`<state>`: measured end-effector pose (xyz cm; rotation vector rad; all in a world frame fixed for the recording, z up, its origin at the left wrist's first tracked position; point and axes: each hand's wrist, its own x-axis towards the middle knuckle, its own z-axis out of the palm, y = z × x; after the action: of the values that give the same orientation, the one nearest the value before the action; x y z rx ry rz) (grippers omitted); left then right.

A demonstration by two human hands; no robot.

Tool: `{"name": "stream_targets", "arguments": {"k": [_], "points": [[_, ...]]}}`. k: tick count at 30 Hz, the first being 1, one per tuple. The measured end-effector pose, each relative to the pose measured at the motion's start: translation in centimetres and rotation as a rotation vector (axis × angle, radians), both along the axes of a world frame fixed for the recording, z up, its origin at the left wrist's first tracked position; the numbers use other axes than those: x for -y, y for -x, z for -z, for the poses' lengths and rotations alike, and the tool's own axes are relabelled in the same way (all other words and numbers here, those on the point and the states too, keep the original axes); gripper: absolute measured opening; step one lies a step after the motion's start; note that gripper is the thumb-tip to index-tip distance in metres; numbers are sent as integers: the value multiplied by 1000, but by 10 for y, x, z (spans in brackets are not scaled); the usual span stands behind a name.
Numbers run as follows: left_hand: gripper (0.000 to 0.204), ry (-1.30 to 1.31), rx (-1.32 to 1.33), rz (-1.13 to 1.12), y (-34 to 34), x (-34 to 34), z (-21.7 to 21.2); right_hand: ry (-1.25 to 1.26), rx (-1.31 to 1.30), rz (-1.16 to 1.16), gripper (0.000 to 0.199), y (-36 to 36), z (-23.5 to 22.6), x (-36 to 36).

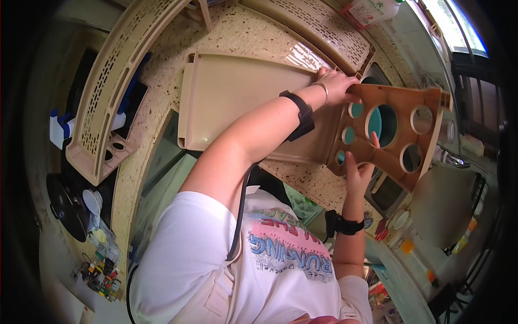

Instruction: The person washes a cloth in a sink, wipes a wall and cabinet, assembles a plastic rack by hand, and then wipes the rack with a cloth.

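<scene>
A brown plastic end panel (403,132) with several round holes stands tilted at the right end of a beige plastic tray (243,81), which lies flat on the counter. Teal shows through some of its holes. My left hand (337,87) grips the panel's upper left edge. Lower down, my right hand (360,171) holds the near edge, its thumb on the panel and one finger raised by the large hole. Whether panel and tray are joined is hidden.
Left stands a beige perforated rack piece (102,92); a similar piece (318,27) lies at the back. Behind it is a bottle (372,12). A sink (386,194) sits right, under the panel. A spray bottle (58,129) and black pan (66,208) are far left.
</scene>
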<state>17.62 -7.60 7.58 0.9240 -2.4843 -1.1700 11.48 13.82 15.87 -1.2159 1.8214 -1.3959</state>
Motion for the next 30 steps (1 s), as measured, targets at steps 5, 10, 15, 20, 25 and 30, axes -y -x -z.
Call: {"name": "stream_targets", "arguments": {"k": [5,10,15,20,25,30], "points": [[63,59,-50,-40,2,-3,9,4,109,82,54,-10,8,2],[61,47,5,-9,0,-1,6,62,19,38,51,-9,24,1],[56,73,-1,-19,-2,-1,9,64,53,-12,50,0,34,3],[56,308,-106,-95,12,-10,19,74,123,-4,52,5,33,-1],[62,423,-275,-119,-16,4,15,-52,-252,-114,59,17,25,-14],[62,511,-231,-226,-80,-28,-59,-201,-242,277,52,145,44,-125]]}}
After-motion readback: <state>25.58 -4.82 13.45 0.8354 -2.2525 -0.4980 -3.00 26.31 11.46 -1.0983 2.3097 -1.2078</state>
